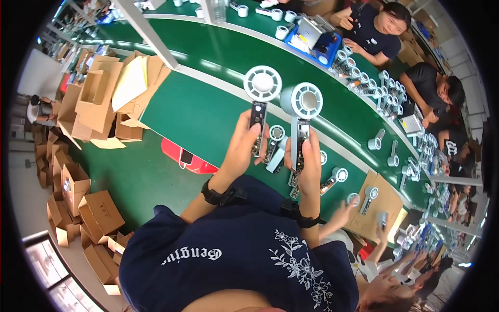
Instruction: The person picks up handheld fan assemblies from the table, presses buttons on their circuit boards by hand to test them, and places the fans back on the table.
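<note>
My left hand (243,143) is closed around the handle of a handheld fan (262,83), pale blue with a round slotted head and an open handle that bares a dark circuit board. My right hand (307,164) grips a second handheld fan (305,100) of the same kind, its board facing up too. The two heads are held up side by side, close together. Below and between my hands, another fan (276,133) lies on the green table (197,117), next to a pale blue handle piece (275,160). One more fan (339,175) rests to the right.
Beyond the table runs a long green conveyor (218,52) carrying many fans and a blue tray (314,44). Co-workers sit along its far side. At my right, a co-worker's hands (340,216) work over a cardboard sheet (374,208). Cardboard boxes (99,93) pile up at left; a red stool (189,158) stands under the table.
</note>
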Motion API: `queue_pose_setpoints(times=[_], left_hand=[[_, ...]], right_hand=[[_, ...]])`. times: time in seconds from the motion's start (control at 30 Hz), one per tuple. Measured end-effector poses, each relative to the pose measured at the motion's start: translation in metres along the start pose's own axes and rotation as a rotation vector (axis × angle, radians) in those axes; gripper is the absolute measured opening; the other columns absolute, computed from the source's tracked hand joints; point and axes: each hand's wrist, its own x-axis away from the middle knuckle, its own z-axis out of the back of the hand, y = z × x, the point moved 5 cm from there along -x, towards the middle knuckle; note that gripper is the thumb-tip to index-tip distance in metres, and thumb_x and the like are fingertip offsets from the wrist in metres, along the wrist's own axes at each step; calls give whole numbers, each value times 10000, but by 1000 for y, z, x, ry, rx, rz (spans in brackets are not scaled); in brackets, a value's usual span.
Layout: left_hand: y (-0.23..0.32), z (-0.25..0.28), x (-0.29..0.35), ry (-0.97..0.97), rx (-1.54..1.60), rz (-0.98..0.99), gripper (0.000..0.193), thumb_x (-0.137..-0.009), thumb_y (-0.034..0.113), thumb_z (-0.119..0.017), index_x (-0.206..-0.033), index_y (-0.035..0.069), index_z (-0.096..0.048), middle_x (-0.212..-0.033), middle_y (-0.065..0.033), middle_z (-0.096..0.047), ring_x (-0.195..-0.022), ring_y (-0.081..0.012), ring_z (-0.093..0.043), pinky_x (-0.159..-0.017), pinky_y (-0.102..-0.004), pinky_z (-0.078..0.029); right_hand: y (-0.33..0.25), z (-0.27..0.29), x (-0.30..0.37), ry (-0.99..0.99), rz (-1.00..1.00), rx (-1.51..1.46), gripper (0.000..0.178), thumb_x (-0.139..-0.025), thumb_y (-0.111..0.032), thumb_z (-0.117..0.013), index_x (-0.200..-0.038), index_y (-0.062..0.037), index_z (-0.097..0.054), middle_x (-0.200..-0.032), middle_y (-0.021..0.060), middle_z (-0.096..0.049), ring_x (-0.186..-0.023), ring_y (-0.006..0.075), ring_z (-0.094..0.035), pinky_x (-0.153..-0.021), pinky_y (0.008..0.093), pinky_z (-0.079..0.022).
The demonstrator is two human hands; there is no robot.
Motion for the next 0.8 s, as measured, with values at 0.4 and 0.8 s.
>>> queue_pose_setpoints(times=[0.4,0.8], left_hand=[[-15,-38,50,91,-22,-67,389,-981,241,-373,-1313,57,-289,-918,-51,-500,-536,-74,-473,-387,-195,-337],[-34,-50,36,-13,-18,18,364,-979,216,-390,-1300,68,-302,-877,-39,-511,-517,-49,-452,-416,-182,-354]], right_hand=[[1,23,50,-36,-6,-48,401,-970,-288,-377,-1264,-16,-364,-795,63,-518,-518,90,-454,-451,208,-355],[0,46,53,99,36,-32,383,-975,-285,-358,-1265,-35,-356,-814,71,-521,-522,97,-458,-455,211,-357]])
